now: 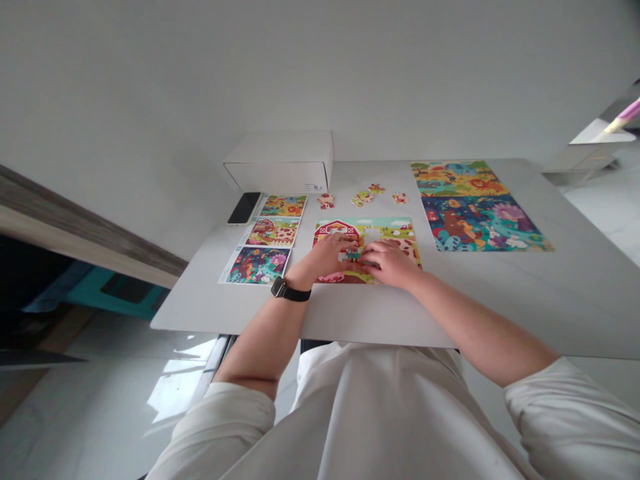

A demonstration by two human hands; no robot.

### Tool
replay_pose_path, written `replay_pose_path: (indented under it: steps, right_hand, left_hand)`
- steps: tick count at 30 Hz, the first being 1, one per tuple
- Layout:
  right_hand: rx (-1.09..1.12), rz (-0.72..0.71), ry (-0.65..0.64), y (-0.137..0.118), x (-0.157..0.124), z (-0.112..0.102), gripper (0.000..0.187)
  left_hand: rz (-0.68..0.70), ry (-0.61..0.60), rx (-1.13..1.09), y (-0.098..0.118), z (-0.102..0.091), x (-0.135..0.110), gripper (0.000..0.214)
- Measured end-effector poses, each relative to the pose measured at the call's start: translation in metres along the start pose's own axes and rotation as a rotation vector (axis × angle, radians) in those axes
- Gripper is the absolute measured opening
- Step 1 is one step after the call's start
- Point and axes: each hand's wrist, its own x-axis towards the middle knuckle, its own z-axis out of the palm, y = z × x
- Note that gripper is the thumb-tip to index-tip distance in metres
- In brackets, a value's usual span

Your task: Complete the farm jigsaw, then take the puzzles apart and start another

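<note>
A farm jigsaw puzzle (385,233) with a red barn lies on the white table (500,300) in front of me. My left hand (327,257), with a black watch on the wrist, rests on the puzzle's left part with its fingers curled. My right hand (390,261) lies on the puzzle beside it, fingers bent. Both hands' fingertips meet at a small puzzle piece (353,253) and press on it. Several loose pieces (364,197) lie beyond the puzzle.
Two finished puzzles (475,207) lie at the right. Three picture cards (273,232) sit at the left, with a black phone (244,208) and a white box (280,163) behind them. The wall runs behind the table.
</note>
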Motion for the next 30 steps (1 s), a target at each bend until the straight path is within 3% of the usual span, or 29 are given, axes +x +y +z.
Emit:
replay_pose_path:
  steps: [14, 22, 30]
  right_hand:
    - [-0.041, -0.036, -0.088, -0.008, 0.003, -0.012, 0.019]
    - [-0.036, -0.046, -0.137, -0.010, 0.001, -0.015, 0.019]
    - [-0.025, -0.026, -0.140, -0.010, 0.000, -0.015, 0.022]
  left_hand:
    - [-0.028, -0.027, 0.038, 0.005, -0.001, 0.000, 0.057]
    - [0.001, -0.039, 0.125, 0.001, 0.003, 0.000, 0.051]
    - [0.075, -0.010, 0.067, -0.004, -0.005, -0.003, 0.038]
